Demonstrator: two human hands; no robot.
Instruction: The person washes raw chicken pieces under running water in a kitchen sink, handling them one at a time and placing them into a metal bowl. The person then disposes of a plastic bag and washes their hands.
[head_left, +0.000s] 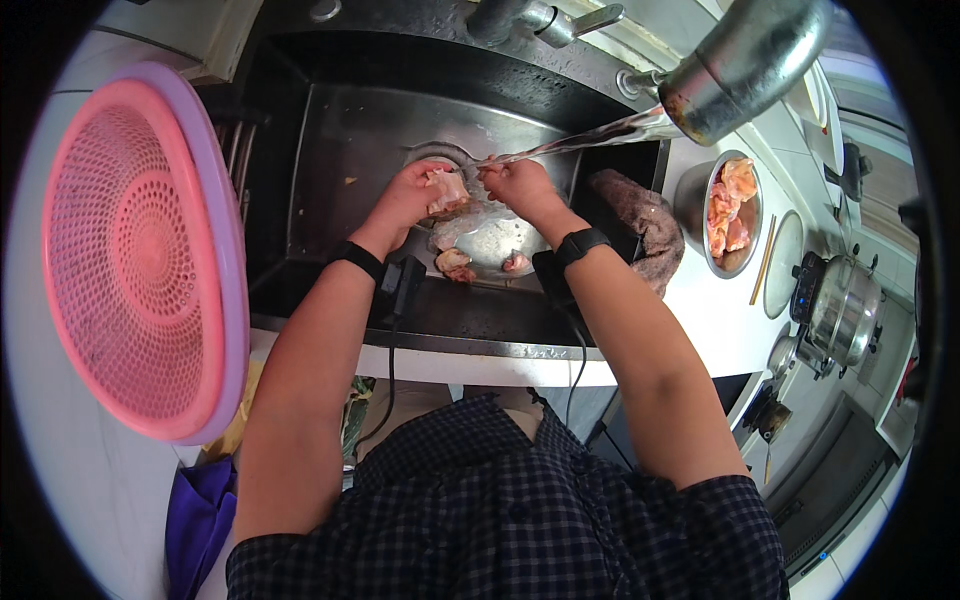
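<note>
My left hand (410, 196) grips a pale piece of raw meat with skin (448, 190) over the sink (360, 135). Close beside it, my right hand (521, 187) has its fingers curled under the stream of running water (592, 135); whether they pinch something is too small to tell. Below both hands a clear plastic bag (457, 229) lies in the basin around a shiny wet patch. Two more raw meat pieces, one on the left (454, 262) and one on the right (516, 261), rest near the sink's front side.
A metal faucet (720, 82) juts in from the upper right. On the right counter stand a steel bowl of raw meat (694, 199), chopsticks (763, 259) and a glass lid (784, 264). A brown cloth (649, 217) drapes over the sink's edge. Pink and purple baskets (135, 255) stand at left.
</note>
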